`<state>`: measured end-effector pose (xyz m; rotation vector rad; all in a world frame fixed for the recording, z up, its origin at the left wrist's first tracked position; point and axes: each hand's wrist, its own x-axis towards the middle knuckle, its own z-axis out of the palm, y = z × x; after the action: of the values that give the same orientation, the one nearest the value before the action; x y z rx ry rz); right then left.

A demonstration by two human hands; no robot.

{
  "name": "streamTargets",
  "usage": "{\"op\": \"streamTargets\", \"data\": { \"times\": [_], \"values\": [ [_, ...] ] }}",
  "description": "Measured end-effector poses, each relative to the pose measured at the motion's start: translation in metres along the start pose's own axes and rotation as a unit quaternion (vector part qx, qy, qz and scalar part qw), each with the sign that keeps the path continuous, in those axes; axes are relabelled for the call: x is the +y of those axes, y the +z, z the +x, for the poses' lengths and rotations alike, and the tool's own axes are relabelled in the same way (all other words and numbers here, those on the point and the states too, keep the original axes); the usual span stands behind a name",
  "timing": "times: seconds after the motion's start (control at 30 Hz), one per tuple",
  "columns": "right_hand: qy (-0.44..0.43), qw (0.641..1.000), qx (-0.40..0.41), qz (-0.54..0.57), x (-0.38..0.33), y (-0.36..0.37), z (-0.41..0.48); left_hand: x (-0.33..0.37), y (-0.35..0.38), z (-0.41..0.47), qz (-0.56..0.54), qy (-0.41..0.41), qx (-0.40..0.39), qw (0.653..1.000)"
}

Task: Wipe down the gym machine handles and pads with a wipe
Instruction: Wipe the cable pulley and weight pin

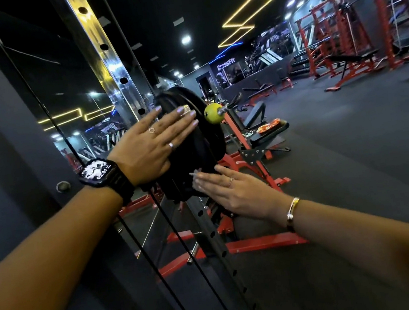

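Observation:
A black round weight plate [205,138] hangs on the cable machine's post, beside a chrome upright [109,60] with holes. My left hand [153,142] lies flat on the plate's face with straight fingers; a black watch is on that wrist. My right hand [232,190] reaches to the plate's lower edge with fingers extended, fingertips at the rim. A yellow-green ball knob [212,113] sticks out on the plate's right. No wipe shows in either hand.
Black cables [172,228] run down in front of a mirror wall [36,81] at left. A red-framed bench [256,134] with an orange packet [269,126] on its pad stands behind. Red racks [355,34] line the far right; dark floor [358,158] spreads between.

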<state>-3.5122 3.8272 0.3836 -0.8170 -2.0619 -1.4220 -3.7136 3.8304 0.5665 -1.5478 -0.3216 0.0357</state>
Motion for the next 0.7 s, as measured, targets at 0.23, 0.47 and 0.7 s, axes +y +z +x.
{"op": "streamTargets", "data": {
  "times": [0.23, 0.47, 0.7],
  "values": [
    [0.004, 0.995, 0.072, -0.062, 0.054, -0.026, 0.039, 0.013, 0.008, -0.010, -0.028, 0.001, 0.010, 1.000],
    [0.038, 0.996, -0.012, -0.084, -0.018, 0.003, -0.012, 0.017, 0.005, -0.007, -0.070, -0.001, 0.029, 0.997],
    [0.060, 0.972, -0.209, -0.092, -0.059, 0.004, 0.039, 0.042, 0.012, -0.013, -0.083, -0.059, 0.042, 0.994]
  ]
}}
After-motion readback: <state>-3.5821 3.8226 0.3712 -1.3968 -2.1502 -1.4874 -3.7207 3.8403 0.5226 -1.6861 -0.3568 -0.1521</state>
